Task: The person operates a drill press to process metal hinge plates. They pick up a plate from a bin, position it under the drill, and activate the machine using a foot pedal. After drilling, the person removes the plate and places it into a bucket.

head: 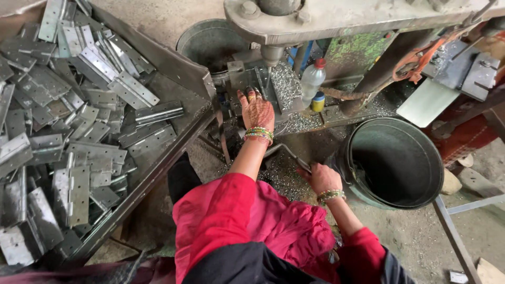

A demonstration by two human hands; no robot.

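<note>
My left hand (pixel 256 108), patterned with henna and wearing rings and bangles, reaches forward and presses on a metal piece on the drill table (pixel 247 76), just under the drill bit (pixel 270 58). The piece itself is mostly hidden by my fingers. My right hand (pixel 320 178) grips the end of a bent steel lever (pixel 286 151) low at the machine's front. Metal shavings (pixel 286 84) lie around the table.
A large tray (pixel 173 66) at the left holds several grey metal hinges (pixel 79 126). A dark bucket (pixel 395 160) stands at the right, another (pixel 210 39) behind the machine. A plastic bottle (pixel 312 79) stands beside the drill. A metal frame bar (pixel 455 236) crosses the lower right.
</note>
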